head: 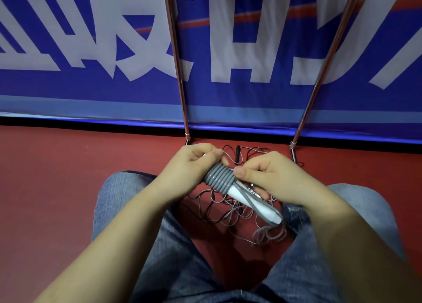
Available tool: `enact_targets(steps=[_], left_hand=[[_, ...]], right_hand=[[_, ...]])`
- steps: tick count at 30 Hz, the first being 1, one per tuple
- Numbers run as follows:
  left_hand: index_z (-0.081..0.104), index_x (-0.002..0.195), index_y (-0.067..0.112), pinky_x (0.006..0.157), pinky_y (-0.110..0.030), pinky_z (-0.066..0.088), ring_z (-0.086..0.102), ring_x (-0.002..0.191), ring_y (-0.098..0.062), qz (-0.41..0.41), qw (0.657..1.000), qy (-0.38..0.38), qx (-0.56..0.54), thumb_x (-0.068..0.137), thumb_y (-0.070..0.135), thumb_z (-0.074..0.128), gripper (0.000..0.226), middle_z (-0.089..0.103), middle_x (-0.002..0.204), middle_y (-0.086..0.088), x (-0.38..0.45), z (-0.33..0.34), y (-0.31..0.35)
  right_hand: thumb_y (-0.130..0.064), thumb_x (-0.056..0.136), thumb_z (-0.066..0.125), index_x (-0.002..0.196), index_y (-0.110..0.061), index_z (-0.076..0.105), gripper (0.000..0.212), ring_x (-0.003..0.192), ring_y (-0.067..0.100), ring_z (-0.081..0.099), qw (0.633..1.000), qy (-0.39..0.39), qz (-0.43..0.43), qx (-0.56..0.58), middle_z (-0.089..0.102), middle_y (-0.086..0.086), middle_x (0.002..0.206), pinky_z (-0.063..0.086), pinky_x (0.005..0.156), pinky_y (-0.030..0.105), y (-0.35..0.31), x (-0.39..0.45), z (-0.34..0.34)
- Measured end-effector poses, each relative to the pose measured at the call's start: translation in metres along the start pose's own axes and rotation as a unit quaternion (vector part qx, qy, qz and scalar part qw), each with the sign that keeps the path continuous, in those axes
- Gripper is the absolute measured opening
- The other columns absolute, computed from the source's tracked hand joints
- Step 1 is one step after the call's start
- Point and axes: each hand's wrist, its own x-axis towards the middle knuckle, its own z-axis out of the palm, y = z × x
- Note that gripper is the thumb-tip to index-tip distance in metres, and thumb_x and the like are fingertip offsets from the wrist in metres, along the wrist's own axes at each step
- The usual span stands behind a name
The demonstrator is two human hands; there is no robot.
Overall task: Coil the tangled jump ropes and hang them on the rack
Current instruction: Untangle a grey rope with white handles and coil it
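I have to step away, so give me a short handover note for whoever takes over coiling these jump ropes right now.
Left hand: grips the upper end of the white handles.
Right hand: pinches the grey rope at the end of its wraps.
Done: grey rope wound in tight turns around the handles, a strand running down to their lower end.
Left: secure that end and hang the bundle on the rack. The thin dark ropes lie tangled on the red floor between the knees, still to coil and hang.
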Motion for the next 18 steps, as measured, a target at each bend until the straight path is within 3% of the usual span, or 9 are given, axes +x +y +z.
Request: enact_targets(steps=[4,7,9,11,13,15,16,18], left_hand=[[0.063,0.07,0.009,0.046,-0.014,0.038,0.048,0.048,-0.004,-0.014,0.997,0.024,-0.071,0.096,0.012,0.045,0.031,0.058,0.056,0.007,-0.003,0.002,0.004],[0.062,0.071,0.007,0.047,-0.015,0.042,0.051,0.049,-0.005,-0.008,0.995,0.039,-0.093,0.096,0.012,0.044,0.03,0.058,0.057,0.005,-0.003,0.002,0.008],[0.062,0.072,0.007,0.048,-0.015,0.042,0.051,0.049,-0.004,0.004,0.994,0.053,-0.097,0.096,0.011,0.044,0.03,0.058,0.056,0.007,-0.003,0.003,0.009],[0.062,0.071,0.007,0.048,-0.015,0.042,0.051,0.049,-0.004,0.017,0.993,0.066,-0.1,0.096,0.01,0.045,0.031,0.058,0.055,0.007,-0.004,0.004,0.01],[0.063,0.068,0.011,0.047,-0.015,0.041,0.05,0.048,-0.004,0.03,0.991,0.081,-0.105,0.096,0.012,0.047,0.032,0.057,0.054,0.007,-0.004,0.007,0.011],[0.061,0.068,0.01,0.042,-0.013,0.036,0.044,0.042,-0.002,0.03,0.988,0.103,-0.113,0.097,0.011,0.046,0.033,0.053,0.049,0.007,-0.004,0.012,0.014],[0.059,0.068,0.008,0.04,-0.012,0.032,0.04,0.039,-0.001,0.027,0.986,0.119,-0.115,0.097,0.009,0.044,0.033,0.05,0.045,0.008,-0.004,0.014,0.015],[0.058,0.068,0.008,0.037,-0.012,0.027,0.034,0.035,-0.001,0.023,0.982,0.153,-0.11,0.097,0.009,0.042,0.033,0.046,0.043,0.008,-0.002,0.017,0.014]], right_hand=[[-0.056,0.073,0.049,0.059,-0.003,0.054,0.055,0.047,0.018,0.032,0.997,-0.012,0.002,0.081,0.04,0.008,0.05,0.027,0.048,0.026,0.001,0.007,0.008],[-0.056,0.073,0.046,0.074,0.003,0.062,0.061,0.053,0.016,0.042,0.993,-0.014,0.03,0.113,0.052,0.009,0.061,0.036,0.053,0.024,0.0,0.012,0.009],[-0.06,0.069,0.046,0.075,-0.003,0.066,0.061,0.052,0.01,0.048,0.989,-0.018,0.061,0.134,0.057,0.001,0.061,0.04,0.052,0.018,0.003,0.015,0.009],[-0.064,0.063,0.052,0.065,-0.015,0.064,0.051,0.047,0.01,0.049,0.979,-0.024,0.092,0.18,0.057,-0.001,0.054,0.04,0.049,0.019,0.006,0.015,0.012],[-0.058,0.065,0.06,0.066,-0.013,0.062,0.045,0.043,0.014,0.047,0.938,-0.042,0.111,0.326,0.053,0.003,0.05,0.038,0.047,0.023,0.01,0.015,0.019],[-0.045,0.074,0.054,0.063,-0.008,0.055,0.039,0.039,0.011,0.039,0.854,-0.086,0.111,0.501,0.044,0.002,0.044,0.032,0.04,0.02,0.007,0.014,0.027],[-0.044,0.077,0.05,0.057,-0.01,0.054,0.039,0.037,0.008,0.036,0.827,-0.103,0.104,0.543,0.04,-0.001,0.041,0.028,0.038,0.017,0.007,0.013,0.03],[-0.046,0.08,0.044,0.05,-0.015,0.049,0.044,0.037,0.004,0.028,0.81,-0.104,0.101,0.569,0.034,-0.005,0.04,0.022,0.038,0.014,0.003,0.014,0.037]])
